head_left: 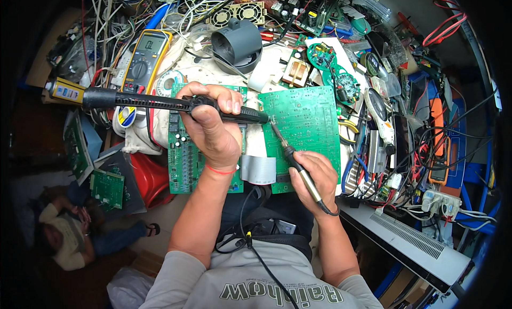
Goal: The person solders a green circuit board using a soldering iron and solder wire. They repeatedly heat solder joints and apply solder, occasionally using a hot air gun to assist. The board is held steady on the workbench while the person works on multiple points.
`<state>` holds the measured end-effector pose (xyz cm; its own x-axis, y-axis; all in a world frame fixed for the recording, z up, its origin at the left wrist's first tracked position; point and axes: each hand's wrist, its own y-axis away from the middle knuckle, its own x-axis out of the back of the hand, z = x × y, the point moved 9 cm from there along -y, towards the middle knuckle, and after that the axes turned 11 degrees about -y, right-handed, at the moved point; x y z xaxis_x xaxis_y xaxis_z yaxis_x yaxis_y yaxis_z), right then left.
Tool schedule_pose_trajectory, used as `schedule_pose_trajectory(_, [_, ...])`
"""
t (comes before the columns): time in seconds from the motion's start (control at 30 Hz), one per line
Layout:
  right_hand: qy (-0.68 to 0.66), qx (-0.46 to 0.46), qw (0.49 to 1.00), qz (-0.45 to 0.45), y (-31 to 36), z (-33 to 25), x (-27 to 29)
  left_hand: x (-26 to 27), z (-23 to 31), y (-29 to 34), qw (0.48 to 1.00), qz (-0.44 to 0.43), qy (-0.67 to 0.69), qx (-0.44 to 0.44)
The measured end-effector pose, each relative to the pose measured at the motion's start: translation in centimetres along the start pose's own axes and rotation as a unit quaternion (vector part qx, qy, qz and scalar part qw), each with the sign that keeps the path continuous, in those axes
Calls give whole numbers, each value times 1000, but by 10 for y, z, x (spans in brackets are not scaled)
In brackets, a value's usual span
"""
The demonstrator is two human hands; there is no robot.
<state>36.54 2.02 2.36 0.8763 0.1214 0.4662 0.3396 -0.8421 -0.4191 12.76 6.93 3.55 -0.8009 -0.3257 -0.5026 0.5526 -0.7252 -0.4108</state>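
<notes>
My left hand (pixel 213 122) is closed around a long black solder sucker (pixel 152 102) with a yellow-banded end, lying sideways. Its nozzle meets the upper left part of a green circuit board (pixel 312 143), which lies solder side up. My right hand (pixel 314 178) grips a soldering iron (pixel 304 175), its metal tip slanting up to the same spot beside the nozzle. A grey ribbon cable (pixel 258 169) runs between this board and a second green circuit board (pixel 184 165) with parts on it, partly hidden under my left hand and wrist.
Behind the boards stand a yellow multimeter (pixel 143 63), a grey plastic cup-shaped piece (pixel 237 42) and round green boards (pixel 322 56). Tools and tangled cables crowd the right, near a power strip (pixel 441 203). Another person (pixel 69 229) sits at lower left.
</notes>
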Motion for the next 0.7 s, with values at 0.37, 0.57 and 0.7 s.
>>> schedule_pose_trajectory(0.37, [-54, -48, 996, 50, 14, 4, 18, -2, 13, -16, 999, 31, 25, 13])
schedule_pose_trajectory(0.57, [-249, -59, 946, 201, 43, -15, 76, 47, 135, -15, 997, 73, 19, -1])
schedule_pose_trajectory(0.7, [-270, -135, 927, 221, 47, -34, 88, 23, 165, 5, 983, -153, -99, 21])
